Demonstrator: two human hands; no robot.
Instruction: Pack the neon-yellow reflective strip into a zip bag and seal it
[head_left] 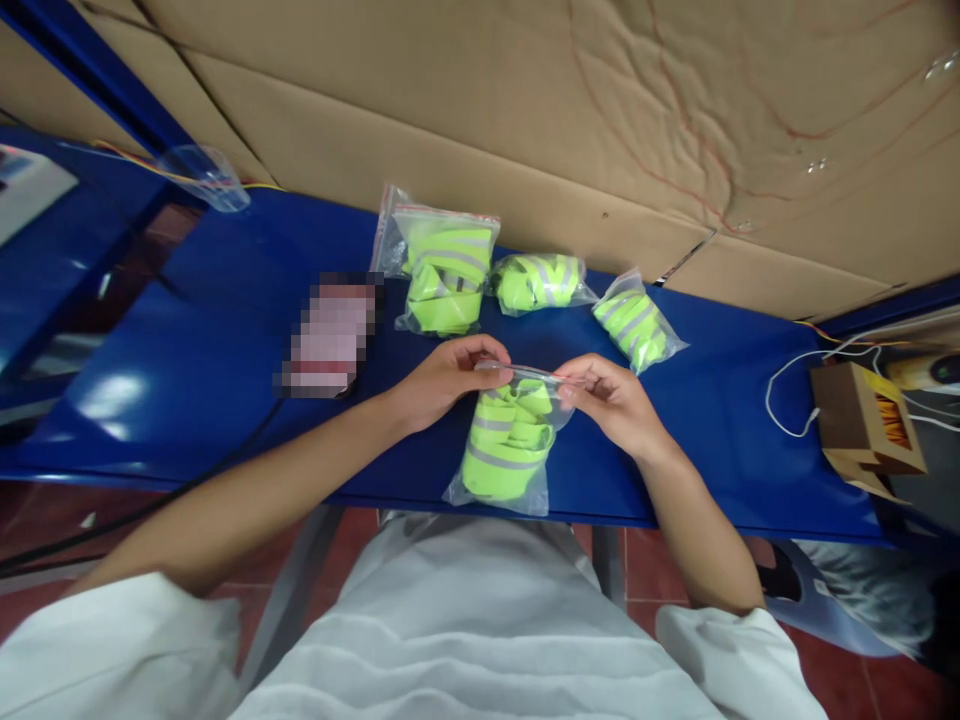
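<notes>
A clear plastic zip bag (506, 450) stuffed with a folded neon-yellow reflective vest lies on the blue table (225, 330) in front of me. My left hand (450, 375) pinches the left end of the bag's top seal. My right hand (607, 395) pinches the right end of the same seal. Both hands have their fingers closed on the bag's mouth.
Three more bagged yellow vests lie behind: a large one (444, 275), a middle one (538, 282) and a right one (636, 322). A blurred pink object (330, 335) sits at left. A small cardboard box (866, 420) with white cable stands at right. Cardboard sheets (600, 130) line the back.
</notes>
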